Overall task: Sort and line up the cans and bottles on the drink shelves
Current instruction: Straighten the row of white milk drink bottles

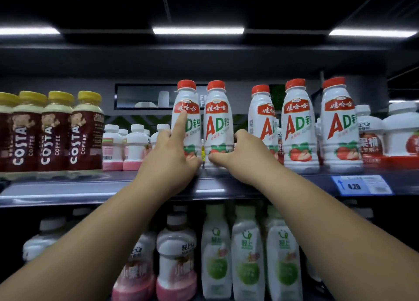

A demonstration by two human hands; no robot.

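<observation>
Top drink shelf [90, 189], eye level. My left hand [169, 151] is on the first AD bottle [189, 99]: index finger straight up its label, thumb across its base, the other fingers curled at its left side, grasping it. My right hand [247, 151] grasps the second AD bottle [216, 124], thumb over the strawberry print low on the front, fingers wrapped round its right side. Both bottles stand upright, touching each other, near the shelf's front edge.

Right of them, after a gap, three more AD bottles [299, 124] stand upright; the nearest is turned, label partly sideways. Left: Costa coffee bottles [54, 130] in a tight row. Behind and between: small white-capped pink bottles [133, 146]. Blue price tag [361, 185] on the shelf lip. Shelf below: green-label bottles [247, 255].
</observation>
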